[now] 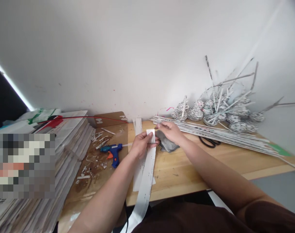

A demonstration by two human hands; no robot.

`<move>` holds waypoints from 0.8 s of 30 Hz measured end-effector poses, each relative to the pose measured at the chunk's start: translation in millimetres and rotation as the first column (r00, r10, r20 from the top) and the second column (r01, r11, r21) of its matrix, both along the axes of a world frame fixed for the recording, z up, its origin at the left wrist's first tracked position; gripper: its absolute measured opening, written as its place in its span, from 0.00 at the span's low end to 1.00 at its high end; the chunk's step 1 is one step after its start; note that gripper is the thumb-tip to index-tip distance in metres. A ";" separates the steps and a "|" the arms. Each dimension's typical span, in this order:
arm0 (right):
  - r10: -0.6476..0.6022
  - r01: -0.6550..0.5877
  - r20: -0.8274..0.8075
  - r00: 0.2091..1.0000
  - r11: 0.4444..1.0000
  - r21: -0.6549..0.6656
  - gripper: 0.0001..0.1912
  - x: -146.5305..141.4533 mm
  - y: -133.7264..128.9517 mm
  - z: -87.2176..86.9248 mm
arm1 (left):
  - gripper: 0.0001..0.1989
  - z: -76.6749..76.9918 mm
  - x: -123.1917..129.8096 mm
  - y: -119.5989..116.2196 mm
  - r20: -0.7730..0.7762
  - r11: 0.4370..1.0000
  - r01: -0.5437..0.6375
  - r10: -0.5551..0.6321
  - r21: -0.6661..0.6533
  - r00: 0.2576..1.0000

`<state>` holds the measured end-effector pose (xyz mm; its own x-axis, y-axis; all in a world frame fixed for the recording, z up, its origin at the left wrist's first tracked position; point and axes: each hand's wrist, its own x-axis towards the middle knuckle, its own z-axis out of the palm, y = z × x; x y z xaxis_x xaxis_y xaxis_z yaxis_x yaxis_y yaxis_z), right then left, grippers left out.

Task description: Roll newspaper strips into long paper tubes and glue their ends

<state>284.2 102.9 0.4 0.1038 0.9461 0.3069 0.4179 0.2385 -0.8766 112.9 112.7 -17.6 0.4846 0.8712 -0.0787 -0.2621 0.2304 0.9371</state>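
I'm seeing the paper strip (146, 176) hanging past the table's (183, 174) near edge. Blue glue gun (115, 154) is lying left of it. Left hand (141, 143) is pinching the strip's far end, thumb against fingers. Gray cloth (169, 146) is lying just right. Right hand (171, 131) is hovering nearby, fingers bent narrow; can't tell if they're gripping anything. Beyond, paper sticks (210, 133) are lying before paper bundles (195, 113).
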 end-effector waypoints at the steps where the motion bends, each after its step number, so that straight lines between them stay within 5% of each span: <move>1: 0.071 -0.073 -0.058 0.996 0.997 -0.032 0.17 -1.9 -1.5 -5.9 | 0.17 0.0 -0.1 0.1 -0.005 1.000 -0.002 0.002 0.001 1.000; 5: 0.289 -0.333 -0.344 0.893 0.940 -0.075 0.17 -4.1 -8.6 -15.4 | 0.19 0.7 0.1 -0.7 -0.025 1.000 -0.010 0.010 0.015 1.000; 10: 0.404 -0.496 -0.454 0.794 0.862 -0.102 0.17 0.0 -10.3 -11.2 | 0.18 0.1 0.5 -2.7 -0.061 0.998 0.031 -0.028 0.057 0.998; 24: 0.399 -0.420 -0.218 0.891 0.906 -0.058 0.16 1.5 -8.2 -14.9 | 0.20 -5.4 0.7 -2.5 -0.172 0.979 0.030 0.005 0.200 0.985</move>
